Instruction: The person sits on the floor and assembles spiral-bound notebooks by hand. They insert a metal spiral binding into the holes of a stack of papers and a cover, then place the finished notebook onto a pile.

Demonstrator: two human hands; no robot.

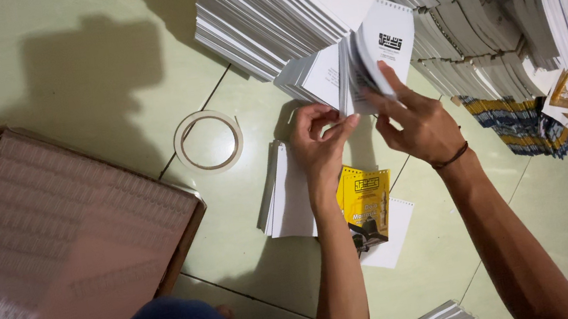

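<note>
Booklet block (pixel 361 67): a thick sheaf of white pages, raised above the tiled floor (pixel 55 59) and standing roughly upright, its long axis running up and away from the person, with the pages fanned open at the top towards the big stacks (pixel 474 15) behind. It sits between the two hands and both touch it. The right hand (pixel 423 126) lies to its right, fingers stretched up along the outer white cover, thumb closed against the lower edge. The left hand (pixel 319 139) is at its lower left, fingers curled and pinched on a few pages at the bottom corner. Neither hand is clearly nearer.

Left of the hands, well apart, is a flat box (pixel 46 242) of wire binding combs. A tape roll (pixel 208 142) lies flat between box and hands. Below the left wrist rest a white sheet pile (pixel 286 197) and a yellow cover (pixel 366 199).
</note>
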